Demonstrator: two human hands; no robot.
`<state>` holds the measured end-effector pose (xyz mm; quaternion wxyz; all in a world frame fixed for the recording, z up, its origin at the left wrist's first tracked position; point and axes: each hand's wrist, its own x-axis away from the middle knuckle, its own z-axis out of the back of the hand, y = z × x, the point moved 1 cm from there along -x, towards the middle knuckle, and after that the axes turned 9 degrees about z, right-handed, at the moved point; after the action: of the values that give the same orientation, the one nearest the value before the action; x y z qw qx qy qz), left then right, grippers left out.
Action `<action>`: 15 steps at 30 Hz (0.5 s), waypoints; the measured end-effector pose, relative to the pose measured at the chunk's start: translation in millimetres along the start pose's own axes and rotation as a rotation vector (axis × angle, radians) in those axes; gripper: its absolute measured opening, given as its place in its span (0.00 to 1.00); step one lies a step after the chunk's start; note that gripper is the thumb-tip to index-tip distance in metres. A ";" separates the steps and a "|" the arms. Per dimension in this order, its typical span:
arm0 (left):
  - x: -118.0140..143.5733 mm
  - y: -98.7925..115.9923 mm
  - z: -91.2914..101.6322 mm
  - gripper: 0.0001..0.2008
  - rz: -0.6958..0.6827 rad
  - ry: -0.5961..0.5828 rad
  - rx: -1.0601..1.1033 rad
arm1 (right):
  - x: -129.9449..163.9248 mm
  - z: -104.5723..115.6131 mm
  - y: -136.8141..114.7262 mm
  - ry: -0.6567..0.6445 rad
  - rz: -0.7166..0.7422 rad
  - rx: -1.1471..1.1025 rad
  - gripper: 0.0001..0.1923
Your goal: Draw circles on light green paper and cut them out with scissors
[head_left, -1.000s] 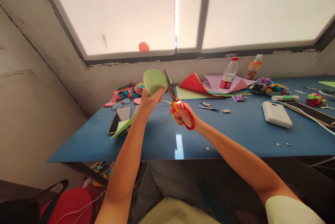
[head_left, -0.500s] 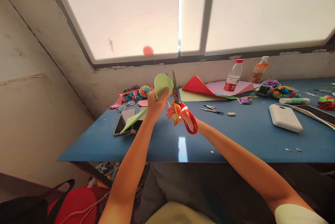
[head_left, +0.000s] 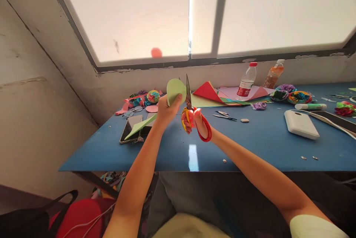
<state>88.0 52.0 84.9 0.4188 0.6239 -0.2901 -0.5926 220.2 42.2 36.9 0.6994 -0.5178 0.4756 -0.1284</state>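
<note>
Scissors (head_left: 194, 113) now stand nearly upright, blades seemingly drawn closer together than half a second ago, right beside the green paper round (head_left: 175, 89), so the cut appears to be running along its edge. Left hand (head_left: 166, 110) pinches the round from below, raised above the table's (head_left: 250, 141) far left part; right hand (head_left: 196, 121) has its fingers through the red and yellow handles, a little higher than earlier.

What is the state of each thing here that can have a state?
Left hand: grip closed on round light-green paper piece, raised above the blue table.
Right hand: grip closed on red-and-yellow-handled scissors, blades nearly shut, pointing up.
Clear plastic water bottle: upright, red cap on.
Black smartphone: flat, screen dark.
</note>
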 end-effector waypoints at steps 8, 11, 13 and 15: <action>-2.0 -3.0 0.5 0.21 0.012 -0.020 -0.042 | -1.1 3.5 6.2 0.041 0.011 -0.009 0.35; -3.3 -3.5 2.8 0.21 0.012 -0.039 -0.050 | -1.2 2.6 1.5 0.051 -0.020 0.016 0.35; -4.8 -3.6 5.2 0.20 0.019 -0.052 -0.048 | -1.3 1.0 -2.6 0.076 -0.071 0.018 0.35; -6.2 -3.1 7.7 0.18 0.037 -0.059 -0.043 | -1.2 -0.8 -5.6 0.108 -0.137 0.005 0.35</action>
<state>79.2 57.4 85.7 0.4344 0.5916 -0.3010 -0.6089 220.7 40.0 42.3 0.6636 -0.5397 0.4758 -0.2049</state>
